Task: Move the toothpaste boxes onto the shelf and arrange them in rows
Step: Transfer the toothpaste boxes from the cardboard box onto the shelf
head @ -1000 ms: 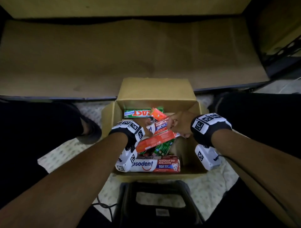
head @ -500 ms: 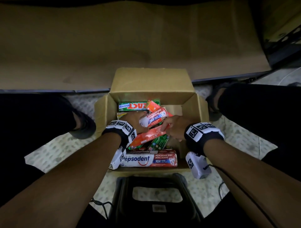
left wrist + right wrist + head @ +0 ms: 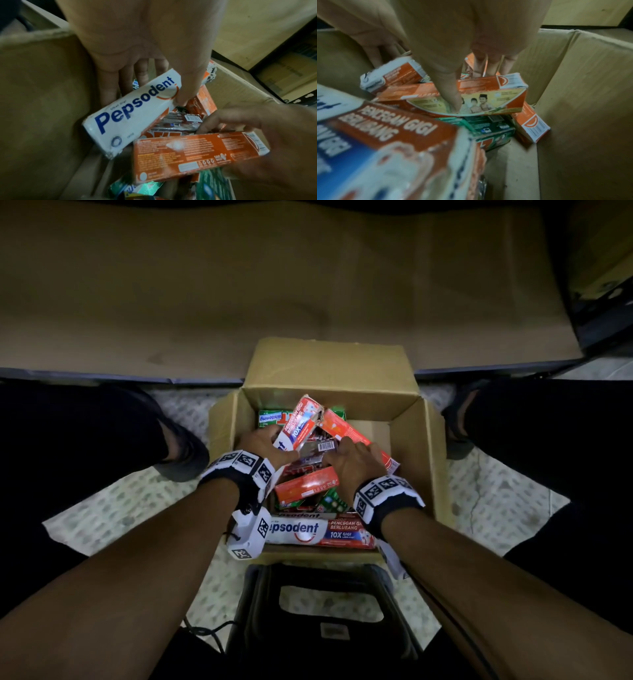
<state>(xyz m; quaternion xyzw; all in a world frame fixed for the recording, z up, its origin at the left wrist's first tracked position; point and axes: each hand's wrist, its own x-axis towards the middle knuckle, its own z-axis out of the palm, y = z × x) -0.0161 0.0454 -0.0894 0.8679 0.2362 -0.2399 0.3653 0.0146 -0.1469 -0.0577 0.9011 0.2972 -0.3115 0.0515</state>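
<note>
— What is in front of you?

— A brown shelf [image 3: 239, 285], bare, behind the carton [image 3: 329, 361] on the floor. My left hand [image 3: 262, 445] pinches a white box [image 3: 298, 422]; its long axis points up toward the shelf.

— And the right?

— My right hand [image 3: 352, 460] holds an orange box [image 3: 356, 436], thumb [image 3: 452, 97] across it. Other boxes lie mixed in the carton.

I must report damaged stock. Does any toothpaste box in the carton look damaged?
Yes. The white Pepsodent box held by the left hand looks torn and crumpled at its far end, near the carton's back wall.
</note>
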